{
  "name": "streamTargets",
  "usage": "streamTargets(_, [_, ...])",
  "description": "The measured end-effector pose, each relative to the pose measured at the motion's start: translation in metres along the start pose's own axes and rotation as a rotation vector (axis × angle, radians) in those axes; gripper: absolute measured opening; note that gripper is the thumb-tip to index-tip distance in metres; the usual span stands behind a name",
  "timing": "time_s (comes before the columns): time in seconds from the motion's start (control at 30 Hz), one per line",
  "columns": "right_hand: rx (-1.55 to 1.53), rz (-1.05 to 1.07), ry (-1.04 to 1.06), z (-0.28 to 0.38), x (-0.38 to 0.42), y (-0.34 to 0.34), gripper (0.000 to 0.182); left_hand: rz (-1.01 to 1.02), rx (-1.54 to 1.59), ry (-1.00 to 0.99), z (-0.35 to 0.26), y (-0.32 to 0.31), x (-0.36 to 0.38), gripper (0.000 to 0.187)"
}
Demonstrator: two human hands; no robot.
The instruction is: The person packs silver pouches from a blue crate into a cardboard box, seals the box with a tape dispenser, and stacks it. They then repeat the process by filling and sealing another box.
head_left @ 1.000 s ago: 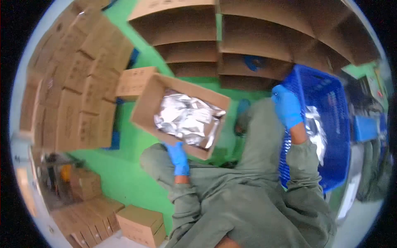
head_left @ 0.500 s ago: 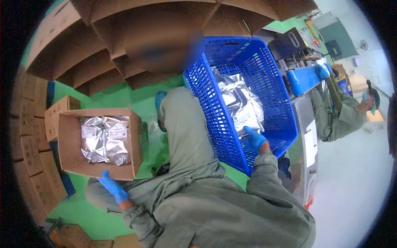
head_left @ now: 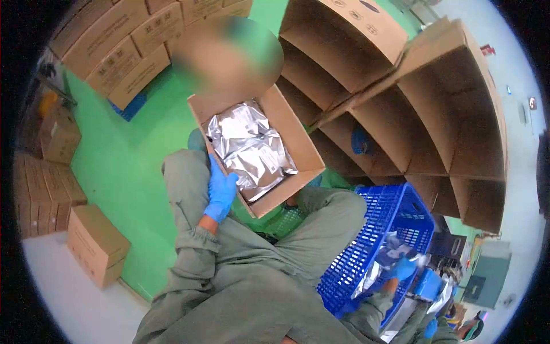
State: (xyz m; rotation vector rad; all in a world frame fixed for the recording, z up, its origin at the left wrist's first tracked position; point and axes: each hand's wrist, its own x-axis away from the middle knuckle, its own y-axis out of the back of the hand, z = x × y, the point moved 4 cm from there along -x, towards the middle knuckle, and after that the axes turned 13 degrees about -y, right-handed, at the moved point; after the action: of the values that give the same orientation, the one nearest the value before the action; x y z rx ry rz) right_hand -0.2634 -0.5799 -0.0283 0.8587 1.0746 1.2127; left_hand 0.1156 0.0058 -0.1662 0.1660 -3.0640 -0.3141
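Observation:
An open cardboard box (head_left: 306, 184) with silver foil pouches (head_left: 252, 146) inside sits slanted in front of my legs. My left hand (head_left: 222, 188), in a blue glove, grips the box's left wall, with the thumb up at the rim. To the right, my gloved right hand (head_left: 404, 268) reaches into a blue plastic crate (head_left: 349, 258), over the silver pouches (head_left: 368, 280) lying there. Motion smears its fingers. White labels show on the pouches in the box.
A cardboard partition rack (head_left: 395, 129) stands ahead and right. Stacked cartons (head_left: 123, 37) fill the far left, and a single carton (head_left: 97, 243) stands nearer on the green floor (head_left: 137, 155). A co-worker's gloved hand (head_left: 431, 328) shows at lower right, near a machine.
My view has swung left, so the box now appears in the middle and the crate at lower right. My left hand stays at the box, its grip now along the left wall.

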Motion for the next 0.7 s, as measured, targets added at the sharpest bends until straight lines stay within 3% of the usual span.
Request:
streamTargets(0.03, [0.064,-0.416,0.408,0.040,0.007,0.023,0.054,-0.010,-0.042,-0.058,0.013,-0.003,-0.001,0.089])
streamTargets(0.07, [0.213,-0.326,0.409,0.109,0.048,0.069,0.053,-0.020,-0.086,-0.118,0.019,-0.003,-0.001,0.090])
streamTargets(0.13, [-0.143,-0.097,0.529,0.177,0.096,0.119,0.041,-0.028,-0.104,-0.128,0.011,-0.003,0.000,0.091])
streamTargets(0.17, [-0.153,-0.192,0.618,0.214,0.134,0.146,0.035,-0.014,-0.084,-0.119,0.013,-0.004,0.000,0.089])
streamTargets(0.2, [-0.281,-0.206,0.732,0.226,0.135,0.150,0.038,0.005,-0.068,-0.112,0.017,-0.004,-0.001,0.086])
streamTargets(0.23, [-0.285,-0.277,0.747,0.250,0.153,0.161,0.044,-0.034,-0.178,-0.269,0.027,-0.005,-0.003,0.091])
streamTargets(0.27, [-0.432,-0.245,0.805,0.274,0.170,0.167,0.048,-0.025,-0.191,-0.284,0.021,-0.001,-0.002,0.091])
streamTargets(0.3, [-0.544,-0.224,0.878,0.299,0.188,0.168,0.047,0.002,-0.147,-0.164,0.015,-0.001,-0.002,0.091])
streamTargets(0.33, [-0.799,0.011,0.898,0.327,0.205,0.164,0.045,0.031,-0.104,-0.045,0.010,-0.001,-0.001,0.092])
streamTargets(0.37, [-0.703,0.116,0.860,0.349,0.220,0.159,0.043,0.048,-0.028,-0.040,0.004,0.001,0.001,0.092])
streamTargets(0.47, [-0.688,0.088,1.176,0.421,0.278,0.122,0.044,0.036,0.037,-0.030,0.014,0.001,0.000,0.091])
streamTargets(0.53, [-0.772,0.025,1.224,0.450,0.305,0.060,0.032,0.062,0.119,-0.058,0.017,0.002,-0.002,0.090])
streamTargets(0.6, [-0.446,0.145,1.020,0.457,0.316,0.020,0.016,0.073,0.110,-0.052,0.020,0.002,-0.003,0.090])
streamTargets(0.7, [-0.384,0.050,0.938,0.430,0.288,0.004,0.006,0.008,0.114,-0.072,0.006,0.006,-0.003,0.086])
